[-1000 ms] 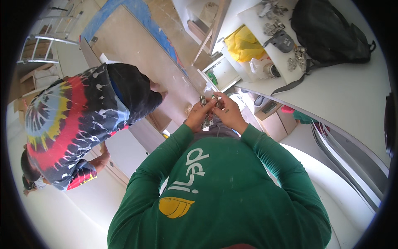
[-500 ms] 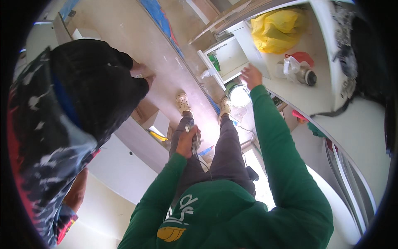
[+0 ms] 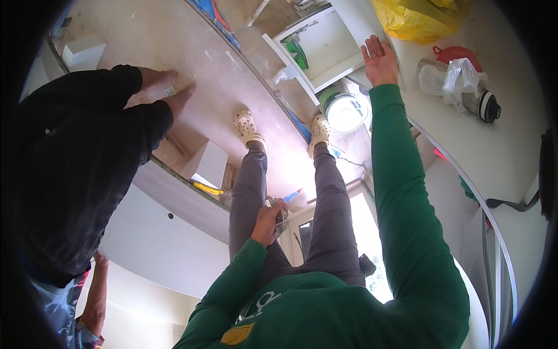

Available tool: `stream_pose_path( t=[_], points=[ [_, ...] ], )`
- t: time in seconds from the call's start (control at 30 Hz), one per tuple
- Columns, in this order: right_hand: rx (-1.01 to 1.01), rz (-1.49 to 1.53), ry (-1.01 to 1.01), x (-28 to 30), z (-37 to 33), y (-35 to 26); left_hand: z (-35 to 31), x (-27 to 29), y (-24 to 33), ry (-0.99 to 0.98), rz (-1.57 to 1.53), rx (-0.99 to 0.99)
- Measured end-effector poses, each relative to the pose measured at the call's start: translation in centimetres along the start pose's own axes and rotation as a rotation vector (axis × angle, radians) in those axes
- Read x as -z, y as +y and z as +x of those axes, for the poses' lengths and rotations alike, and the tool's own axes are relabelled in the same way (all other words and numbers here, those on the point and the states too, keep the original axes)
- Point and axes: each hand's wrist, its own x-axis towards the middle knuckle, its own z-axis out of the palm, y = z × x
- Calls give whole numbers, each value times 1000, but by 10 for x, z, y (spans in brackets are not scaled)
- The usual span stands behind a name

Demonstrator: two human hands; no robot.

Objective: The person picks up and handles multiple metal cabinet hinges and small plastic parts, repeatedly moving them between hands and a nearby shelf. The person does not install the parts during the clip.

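Observation:
Low in front of my legs, my left hand [image 3: 265,225] is closed round a small grey, partly see-through object [image 3: 282,220]; its kind is hard to make out. My right arm stretches forward, and my right hand [image 3: 381,63] is open, palm up with fingers extended. Nothing lies in that hand. Just left of it is an open white drawer [image 3: 331,46] with a green item [image 3: 297,54] inside. A white-lidded bucket [image 3: 345,111] stands below the drawer. To the hand's right, on a white surface, are a bottle with a black cap [image 3: 489,108] and a clear plastic bag [image 3: 462,82].
A yellow plastic bag [image 3: 415,22] and a red round item [image 3: 458,56] are at the upper right. A person in black clothes [image 3: 70,142] is close on my left. White boxes [image 3: 209,163] and a yellow-handled item [image 3: 207,188] lie near the left panel.
My right hand has moved forward and right, its fingers now extended with the palm up. My left hand still holds the grey object. The view has shifted, and the person on the left bends differently.

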Motion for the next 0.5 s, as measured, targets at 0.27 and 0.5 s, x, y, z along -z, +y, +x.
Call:
stream_pose_path(
  t=[0.27, 0.5],
  points=[
    [139, -1260, -584, -3, 8, 102, 29, -9, 25, -80, 100, -171],
    [783, -2035, -643, -18, 98, 238, 104, -37, 74, -87, 109, -298]
  ],
)
